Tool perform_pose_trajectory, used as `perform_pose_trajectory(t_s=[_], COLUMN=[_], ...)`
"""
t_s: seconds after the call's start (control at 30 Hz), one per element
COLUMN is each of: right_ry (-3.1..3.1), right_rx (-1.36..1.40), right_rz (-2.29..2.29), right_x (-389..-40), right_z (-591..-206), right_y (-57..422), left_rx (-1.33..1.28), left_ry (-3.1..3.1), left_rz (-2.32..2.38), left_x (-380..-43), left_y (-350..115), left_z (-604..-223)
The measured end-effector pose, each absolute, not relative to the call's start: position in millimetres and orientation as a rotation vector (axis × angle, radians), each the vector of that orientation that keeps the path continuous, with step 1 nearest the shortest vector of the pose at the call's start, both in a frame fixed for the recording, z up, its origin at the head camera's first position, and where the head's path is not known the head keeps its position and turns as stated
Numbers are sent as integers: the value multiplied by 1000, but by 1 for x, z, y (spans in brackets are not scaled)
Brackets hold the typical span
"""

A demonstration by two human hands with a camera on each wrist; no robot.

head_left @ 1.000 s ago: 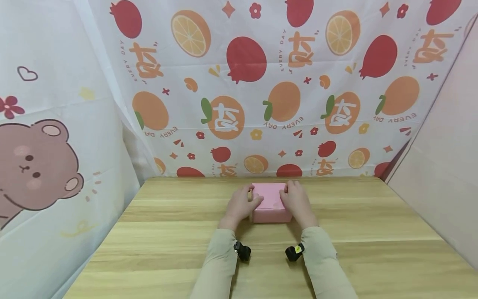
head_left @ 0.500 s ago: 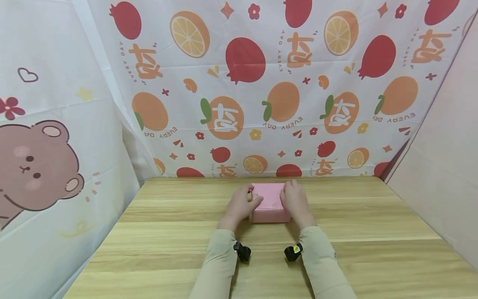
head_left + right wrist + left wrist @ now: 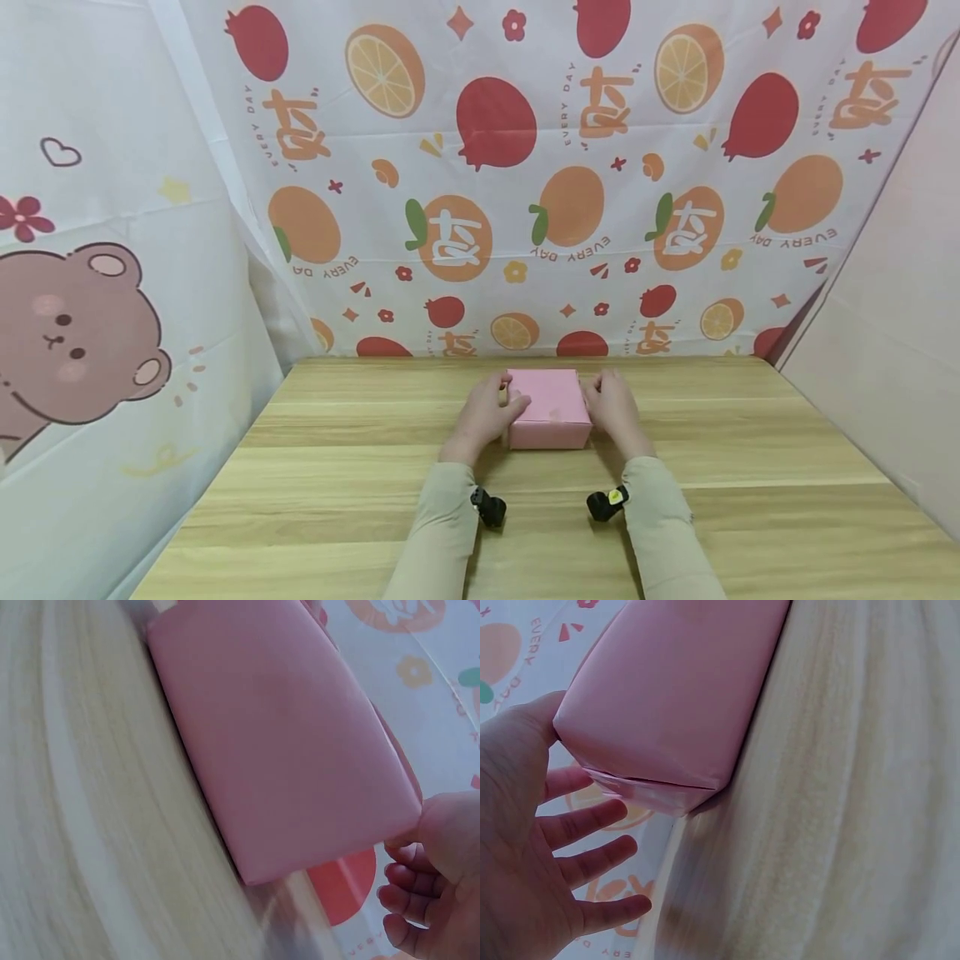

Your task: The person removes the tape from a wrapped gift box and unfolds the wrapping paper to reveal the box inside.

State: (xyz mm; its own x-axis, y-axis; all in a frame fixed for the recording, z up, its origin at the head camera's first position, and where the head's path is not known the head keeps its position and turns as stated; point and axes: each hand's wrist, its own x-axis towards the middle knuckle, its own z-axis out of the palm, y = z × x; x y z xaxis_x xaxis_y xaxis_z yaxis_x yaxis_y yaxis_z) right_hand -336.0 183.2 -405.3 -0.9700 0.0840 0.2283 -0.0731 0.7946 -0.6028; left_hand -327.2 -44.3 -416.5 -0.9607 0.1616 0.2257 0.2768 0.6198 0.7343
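A small pink box (image 3: 551, 398) sits near the table's back edge, its smooth front wall filling much of both wrist views. My left hand (image 3: 483, 417) is at its left side, with the thumb lying over the top edge. In the left wrist view the other fingers (image 3: 600, 862) are spread and fairly straight beside the box's end, where a folded seam shows. At the right end is my right hand (image 3: 613, 407), its fingers (image 3: 409, 904) curled and the thumb side at the upper corner, seemingly pinching there. The thumb tip is hidden.
The wood-grain table (image 3: 337, 492) spreads around the box. Behind it hangs a fruit-print cloth (image 3: 495, 192), with a bear-print cloth (image 3: 75, 333) at the left and a plain pale panel (image 3: 892, 333) at the right. Small black cameras (image 3: 489, 507) sit on both wrists.
My right hand first shifts slightly left on the box's top right edge, then moves right to its side, uncovering more of the top. The left hand stays where it was.
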Motion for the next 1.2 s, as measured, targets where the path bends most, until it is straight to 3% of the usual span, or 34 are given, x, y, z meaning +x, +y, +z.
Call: perform_pose_trajectory(t_s=[0.5,1.2], right_ry=[-2659,-2743], right_rx=[25,-152], right_rz=[1017,1142], right_x=[-341,-336], right_z=[-413,-420], right_y=[199,219], left_rx=[-353,-323], left_ry=[-2700,-2699], left_rz=[-1278,-1305], left_x=[-328,-324], left_y=[-41,-43], left_z=[-415,-417])
